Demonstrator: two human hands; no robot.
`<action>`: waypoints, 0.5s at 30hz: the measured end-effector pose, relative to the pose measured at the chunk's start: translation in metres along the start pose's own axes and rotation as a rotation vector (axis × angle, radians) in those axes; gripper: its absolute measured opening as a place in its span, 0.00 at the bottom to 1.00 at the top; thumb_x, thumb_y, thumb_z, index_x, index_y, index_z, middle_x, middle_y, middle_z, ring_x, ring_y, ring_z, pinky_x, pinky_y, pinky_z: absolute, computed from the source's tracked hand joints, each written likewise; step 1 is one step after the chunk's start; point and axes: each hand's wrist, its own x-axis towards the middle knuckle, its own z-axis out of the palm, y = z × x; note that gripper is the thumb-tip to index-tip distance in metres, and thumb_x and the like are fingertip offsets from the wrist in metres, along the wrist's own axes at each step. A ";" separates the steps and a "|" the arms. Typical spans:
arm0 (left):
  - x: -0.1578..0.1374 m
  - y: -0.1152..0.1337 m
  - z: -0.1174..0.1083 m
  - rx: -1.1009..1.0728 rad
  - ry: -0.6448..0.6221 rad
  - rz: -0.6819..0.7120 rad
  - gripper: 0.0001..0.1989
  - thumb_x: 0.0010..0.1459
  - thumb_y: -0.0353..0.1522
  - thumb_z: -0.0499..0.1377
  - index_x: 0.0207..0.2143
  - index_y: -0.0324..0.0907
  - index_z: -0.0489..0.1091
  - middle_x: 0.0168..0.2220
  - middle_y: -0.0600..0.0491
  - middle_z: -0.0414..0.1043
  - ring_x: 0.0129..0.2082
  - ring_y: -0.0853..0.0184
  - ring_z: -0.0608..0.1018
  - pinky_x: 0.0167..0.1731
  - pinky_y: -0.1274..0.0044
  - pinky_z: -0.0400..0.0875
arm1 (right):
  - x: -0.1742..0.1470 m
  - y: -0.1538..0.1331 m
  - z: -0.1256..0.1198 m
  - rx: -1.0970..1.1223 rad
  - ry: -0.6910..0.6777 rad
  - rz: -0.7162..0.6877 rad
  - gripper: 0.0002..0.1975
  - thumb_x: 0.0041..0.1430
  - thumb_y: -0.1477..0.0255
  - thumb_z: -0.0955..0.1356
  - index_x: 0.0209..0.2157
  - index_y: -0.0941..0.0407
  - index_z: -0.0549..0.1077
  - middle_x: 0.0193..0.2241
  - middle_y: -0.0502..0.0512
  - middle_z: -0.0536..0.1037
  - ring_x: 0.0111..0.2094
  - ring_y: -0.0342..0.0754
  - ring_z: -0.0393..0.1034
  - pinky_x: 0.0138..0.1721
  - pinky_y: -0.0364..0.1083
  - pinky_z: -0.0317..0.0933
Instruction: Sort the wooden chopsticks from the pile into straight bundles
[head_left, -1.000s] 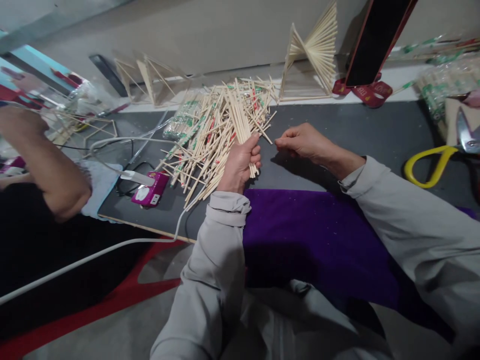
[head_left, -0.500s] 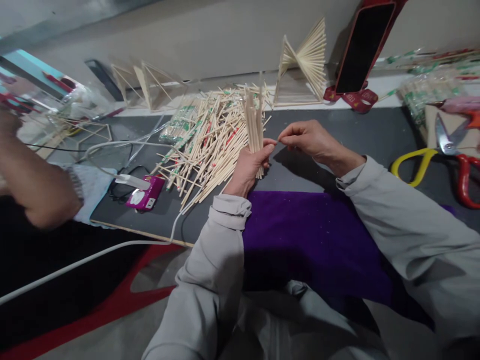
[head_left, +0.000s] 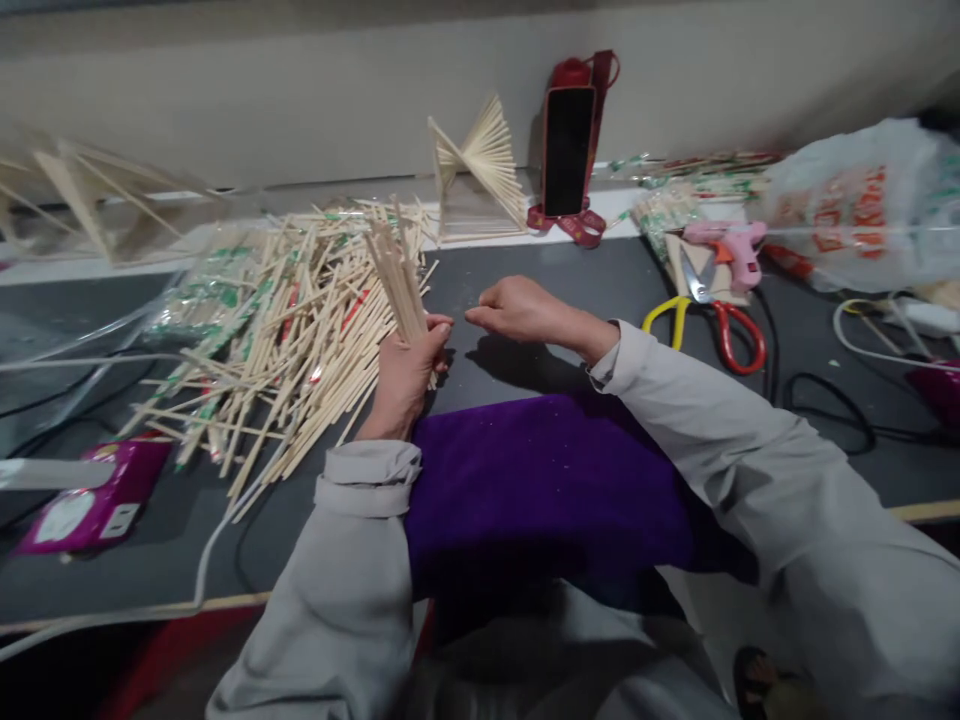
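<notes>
My left hand (head_left: 405,375) is closed round a bundle of wooden chopsticks (head_left: 399,285), which stands nearly upright with a slight lean to the left. Just to its right, my right hand (head_left: 525,312) is closed in a pinch, its fingertips a small gap from the left fingers. Whatever it pinches, if anything, is too small to make out. A loose heap of chopsticks (head_left: 300,330), some in printed wrappers, lies left of the bundle. Below both hands a purple cloth (head_left: 547,480) hangs over the table's front edge.
Behind stands a twisted stick model (head_left: 480,170) beside a phone (head_left: 568,150) propped upright. At right lie scissors (head_left: 701,290), a pink glue gun (head_left: 735,250) and a plastic bag (head_left: 847,205). A purple power adapter (head_left: 105,495) and a white cable (head_left: 202,570) are at left.
The view has turned right, so another person's arm at left is out of sight and the plastic bag shows. My right fingertips have moved slightly away from my left hand, which still holds the bundle.
</notes>
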 end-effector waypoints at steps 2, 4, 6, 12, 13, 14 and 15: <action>0.001 0.000 0.000 0.008 -0.003 -0.001 0.11 0.46 0.34 0.68 0.32 0.39 0.75 0.20 0.61 0.63 0.15 0.77 0.64 0.16 0.82 0.61 | -0.018 0.006 -0.017 -0.228 0.102 -0.026 0.18 0.68 0.64 0.64 0.29 0.60 0.76 0.26 0.57 0.76 0.29 0.47 0.69 0.29 0.45 0.53; 0.002 0.000 0.000 0.009 -0.020 0.011 0.10 0.46 0.34 0.68 0.32 0.39 0.76 0.19 0.60 0.63 0.15 0.77 0.64 0.16 0.82 0.61 | -0.043 0.018 -0.045 -0.397 0.326 0.008 0.15 0.68 0.66 0.63 0.36 0.60 0.77 0.33 0.60 0.79 0.34 0.50 0.72 0.33 0.46 0.57; 0.003 0.001 0.000 0.008 -0.032 0.025 0.09 0.47 0.34 0.67 0.31 0.40 0.76 0.19 0.60 0.63 0.15 0.77 0.64 0.16 0.82 0.61 | -0.072 0.039 -0.084 -0.541 0.627 0.021 0.13 0.68 0.71 0.63 0.40 0.62 0.77 0.36 0.63 0.79 0.37 0.51 0.74 0.38 0.48 0.62; 0.000 0.006 0.003 0.044 0.015 -0.010 0.09 0.45 0.34 0.68 0.30 0.40 0.75 0.24 0.58 0.67 0.16 0.78 0.65 0.15 0.83 0.60 | -0.146 0.132 -0.202 -0.925 1.295 0.224 0.34 0.72 0.58 0.51 0.43 0.66 0.79 0.38 0.68 0.78 0.44 0.55 0.75 0.47 0.53 0.63; -0.001 0.007 0.004 0.056 0.014 -0.006 0.09 0.45 0.34 0.67 0.30 0.40 0.75 0.24 0.58 0.67 0.16 0.78 0.65 0.15 0.83 0.60 | -0.153 0.146 -0.213 -0.946 1.298 0.337 0.36 0.72 0.56 0.50 0.43 0.68 0.79 0.39 0.70 0.79 0.45 0.57 0.74 0.48 0.56 0.61; -0.002 0.008 0.004 0.075 0.012 -0.003 0.10 0.46 0.35 0.67 0.31 0.40 0.75 0.23 0.58 0.67 0.16 0.77 0.66 0.16 0.83 0.60 | -0.159 0.158 -0.221 -0.922 1.240 0.403 0.35 0.73 0.56 0.50 0.44 0.64 0.80 0.44 0.69 0.78 0.48 0.58 0.73 0.48 0.58 0.60; -0.003 0.009 0.005 0.100 0.008 -0.004 0.10 0.47 0.35 0.67 0.31 0.40 0.75 0.22 0.58 0.67 0.16 0.77 0.67 0.16 0.84 0.61 | -0.164 0.168 -0.227 -0.900 1.185 0.435 0.34 0.73 0.58 0.49 0.44 0.62 0.81 0.48 0.68 0.77 0.50 0.58 0.72 0.47 0.59 0.59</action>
